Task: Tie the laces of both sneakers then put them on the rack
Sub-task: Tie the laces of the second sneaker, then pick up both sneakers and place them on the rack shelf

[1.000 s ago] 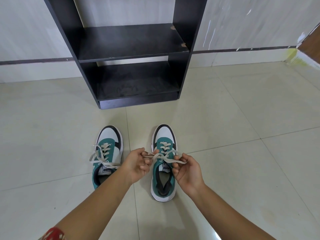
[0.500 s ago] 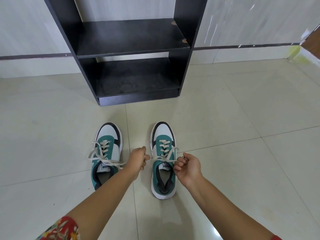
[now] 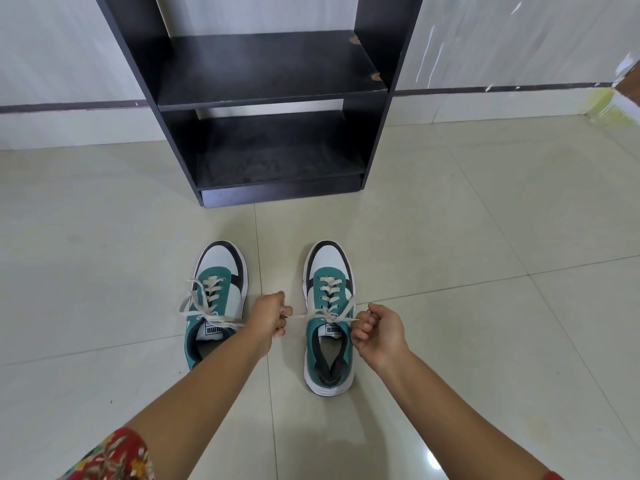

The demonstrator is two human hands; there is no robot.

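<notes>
Two sneakers sit on the floor (image 3: 485, 220) before the rack (image 3: 270, 74). Right sneaker (image 3: 329, 317): left hand (image 3: 268, 322) and right hand (image 3: 377, 332) each clench a lace end, pulled sideways. Best to pull evenly, keeping the knot centred. Left sneaker (image 3: 216, 299) looks loosely laced.

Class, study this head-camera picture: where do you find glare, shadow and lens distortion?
Head view: bright glare on the floor tile near the bottom edge; soft shadow beneath the right sneaker and inside the rack; wide-angle bending splays the rack's uprights outward; overall sharp, evenly lit.
</notes>
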